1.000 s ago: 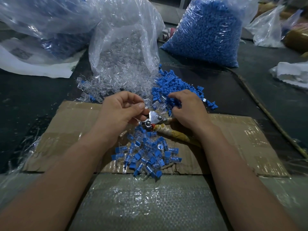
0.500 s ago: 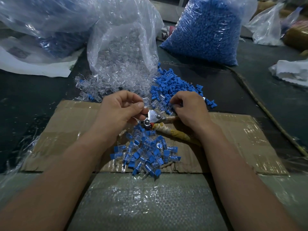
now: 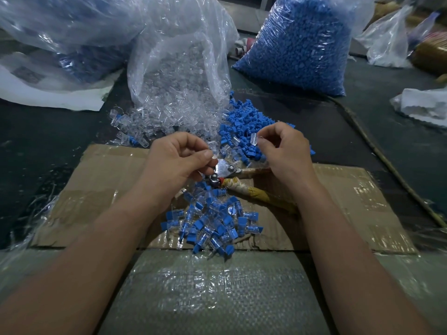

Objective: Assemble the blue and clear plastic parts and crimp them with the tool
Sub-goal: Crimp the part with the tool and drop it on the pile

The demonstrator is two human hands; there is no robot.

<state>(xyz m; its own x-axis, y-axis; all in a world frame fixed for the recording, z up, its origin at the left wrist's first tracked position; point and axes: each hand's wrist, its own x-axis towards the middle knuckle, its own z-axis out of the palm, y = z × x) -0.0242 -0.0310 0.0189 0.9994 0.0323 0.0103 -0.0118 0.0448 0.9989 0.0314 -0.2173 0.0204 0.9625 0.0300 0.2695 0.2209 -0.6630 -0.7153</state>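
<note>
Clear plastic part (image 3: 254, 139) is pinched between the thumb and fingertips of the right hand (image 3: 285, 153), held just above the loose blue parts (image 3: 246, 122); the left hand (image 3: 179, 163) is curled, thumb pressed to forefinger, beside the tool (image 3: 225, 169), and what it grips, if anything, cannot be determined; the tool lies on the cardboard (image 3: 96, 180), metal head next to the left hand, taped handles running under the right wrist; finished pieces (image 3: 212, 226) are heaped nearer the body. Recommended procedure: turn the pinched part so its open end faces a blue one; seat the two fully and squarely; move to the tool only when no gap shows; a tilted fit is likely to deform under the crimp.
</note>
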